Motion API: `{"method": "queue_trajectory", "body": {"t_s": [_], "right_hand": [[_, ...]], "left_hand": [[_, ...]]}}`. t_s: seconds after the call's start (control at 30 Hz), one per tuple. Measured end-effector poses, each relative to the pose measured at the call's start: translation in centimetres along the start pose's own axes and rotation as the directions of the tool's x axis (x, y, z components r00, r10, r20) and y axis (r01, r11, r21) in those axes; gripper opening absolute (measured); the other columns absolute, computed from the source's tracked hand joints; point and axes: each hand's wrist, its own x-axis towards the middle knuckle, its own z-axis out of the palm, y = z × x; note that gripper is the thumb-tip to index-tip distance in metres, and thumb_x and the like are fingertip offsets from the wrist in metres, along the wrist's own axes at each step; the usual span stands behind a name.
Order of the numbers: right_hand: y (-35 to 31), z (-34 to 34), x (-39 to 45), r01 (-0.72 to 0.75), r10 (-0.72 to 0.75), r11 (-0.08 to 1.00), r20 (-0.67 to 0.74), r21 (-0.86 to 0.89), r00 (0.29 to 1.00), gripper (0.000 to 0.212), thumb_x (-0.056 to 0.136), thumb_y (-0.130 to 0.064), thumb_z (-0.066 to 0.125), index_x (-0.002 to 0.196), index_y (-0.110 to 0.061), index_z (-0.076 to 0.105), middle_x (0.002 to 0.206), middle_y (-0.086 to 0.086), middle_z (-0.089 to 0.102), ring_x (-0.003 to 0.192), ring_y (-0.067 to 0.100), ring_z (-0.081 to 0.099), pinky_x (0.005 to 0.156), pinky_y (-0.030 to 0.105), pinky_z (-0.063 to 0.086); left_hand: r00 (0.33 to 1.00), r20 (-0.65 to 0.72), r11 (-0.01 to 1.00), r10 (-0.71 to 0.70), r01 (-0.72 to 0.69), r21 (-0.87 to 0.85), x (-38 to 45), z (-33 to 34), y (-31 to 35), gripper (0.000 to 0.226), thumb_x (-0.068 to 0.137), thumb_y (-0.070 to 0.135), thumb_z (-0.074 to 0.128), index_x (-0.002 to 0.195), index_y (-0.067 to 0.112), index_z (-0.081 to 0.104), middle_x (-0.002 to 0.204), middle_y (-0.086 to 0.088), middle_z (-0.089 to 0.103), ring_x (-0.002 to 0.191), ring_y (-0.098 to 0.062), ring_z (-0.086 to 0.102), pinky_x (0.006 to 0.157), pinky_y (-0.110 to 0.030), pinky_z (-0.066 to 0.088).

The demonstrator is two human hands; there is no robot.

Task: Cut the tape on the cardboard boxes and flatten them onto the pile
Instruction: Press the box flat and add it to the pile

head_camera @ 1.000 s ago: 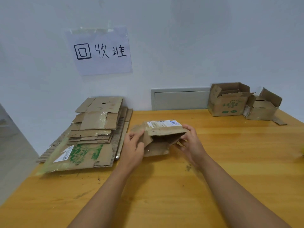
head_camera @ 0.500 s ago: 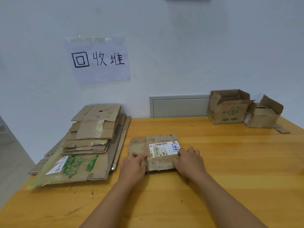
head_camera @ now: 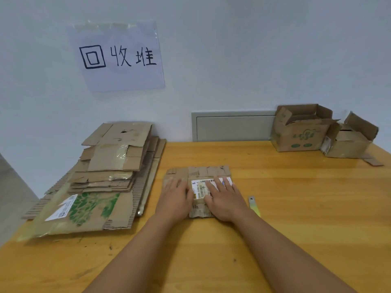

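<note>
A small brown cardboard box (head_camera: 198,172) with a white shipping label lies flattened on the wooden table (head_camera: 296,208) in front of me. My left hand (head_camera: 174,197) presses flat on its left part with straight fingers. My right hand (head_camera: 224,199) presses flat on the label and the right part. The pile of flattened cardboard (head_camera: 105,176) lies to the left, apart from the box. A small cutter (head_camera: 254,206) with a metal blade and a yellow-green handle lies on the table just right of my right hand.
Two open, upright cardboard boxes stand at the back right: a larger one with green print (head_camera: 300,130) and a smaller one (head_camera: 351,138), with a cardboard scrap (head_camera: 373,161) beside it. A paper sign (head_camera: 118,56) hangs on the wall above the pile.
The box was half open in my hands a second ago; it now lies flat on the table. Both hands have moved further onto it and press it down.
</note>
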Motion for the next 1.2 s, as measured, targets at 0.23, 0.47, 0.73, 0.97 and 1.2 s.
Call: {"method": "queue_trajectory", "body": {"t_s": [0.23, 0.47, 0.73, 0.97, 1.2], "right_hand": [[0.1, -1.2, 1.4, -0.011, 0.011, 1.0, -0.028, -0.019, 1.0, 0.057, 0.1, -0.051, 0.024, 0.154, -0.031, 0.025, 0.165, 0.0, 0.015, 0.15, 0.025, 0.009, 0.118, 0.045, 0.012], [0.5, -0.5, 3.2, 0.005, -0.005, 0.999, -0.01, -0.036, 1.0, 0.062, 0.103, -0.053, 0.017, 0.16, -0.032, 0.003, 0.167, -0.003, -0.012, 0.152, 0.022, -0.017, 0.123, 0.045, -0.009], [0.6, -0.2, 3.6, 0.001, -0.002, 0.998, -0.003, -0.057, 1.0, 0.062, 0.102, -0.055, 0.015, 0.159, -0.033, 0.0, 0.166, -0.005, -0.014, 0.152, 0.02, -0.017, 0.123, 0.044, -0.009], [0.9, -0.3, 3.5, 0.009, -0.007, 0.998, 0.029, -0.057, 1.0, 0.063, 0.103, -0.056, 0.012, 0.159, -0.03, -0.002, 0.165, -0.004, -0.018, 0.151, 0.018, -0.021, 0.123, 0.043, -0.01], [1.0, 0.3, 3.1, -0.004, 0.003, 0.999, -0.03, -0.037, 1.0, 0.068, 0.101, -0.061, 0.008, 0.159, -0.027, -0.005, 0.165, -0.006, -0.017, 0.15, 0.014, -0.022, 0.123, 0.041, -0.011]], "left_hand": [[0.971, 0.229, 0.979, -0.063, 0.016, 0.201, 1.8, 1.1, -0.5, 0.058, 0.103, 0.053, 0.012, 0.157, 0.034, 0.003, 0.165, 0.003, -0.01, 0.151, -0.022, -0.015, 0.122, -0.045, -0.008], [0.957, 0.282, 0.976, -0.072, 0.009, 0.218, 2.2, 1.2, -0.8, 0.06, 0.102, 0.055, 0.01, 0.157, 0.034, -0.003, 0.164, 0.003, -0.015, 0.149, -0.021, -0.019, 0.12, -0.045, -0.013], [0.965, 0.262, 0.977, 0.003, -0.059, 0.205, 2.4, 1.5, -0.9, 0.057, 0.102, 0.051, 0.012, 0.156, 0.037, 0.001, 0.165, 0.01, -0.008, 0.151, -0.02, -0.014, 0.12, -0.044, -0.01], [0.968, 0.252, 0.979, 0.007, -0.058, 0.196, 2.6, 1.6, -1.0, 0.059, 0.101, 0.055, 0.012, 0.156, 0.037, 0.001, 0.165, 0.01, -0.006, 0.151, -0.019, -0.012, 0.12, -0.044, -0.01], [0.989, 0.119, 0.995, 0.089, -0.093, 0.03, 2.2, 1.4, -1.2, 0.051, 0.102, 0.051, 0.025, 0.152, 0.039, 0.027, 0.164, 0.008, 0.012, 0.152, -0.015, 0.001, 0.122, -0.044, 0.003]]}}
